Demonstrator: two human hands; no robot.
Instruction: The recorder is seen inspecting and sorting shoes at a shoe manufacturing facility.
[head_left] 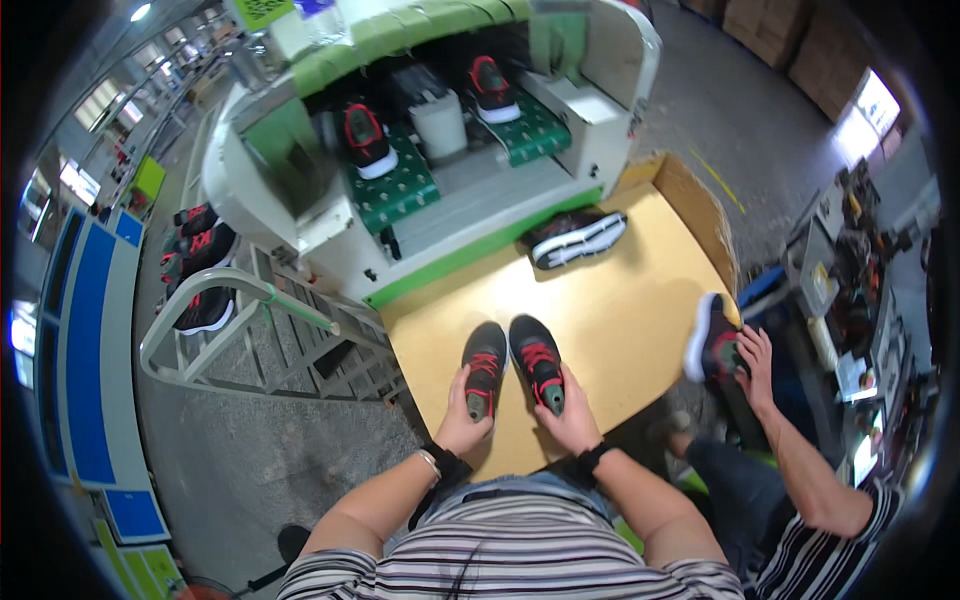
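Note:
Two black sneakers with red laces are side by side at the near part of the tan tabletop [640, 330], toes pointing away from me. My left hand [463, 420] is closed around the heel end of the left sneaker [485, 352]. My right hand [573, 418] grips the heel of the right sneaker [535, 350] in the same way. The two toes lie close together, while the heels are farther apart. Whether the soles rest on the table or hang just above it, I cannot tell.
Beyond the table stands a white-and-green machine [340, 245] with two sneakers on green belts. Another sneaker [578, 240] lies on its side by the machine. At right, a co-worker's hand [755, 365] holds a sneaker [713, 340]. A metal rack [250, 330] with sneakers stands at left.

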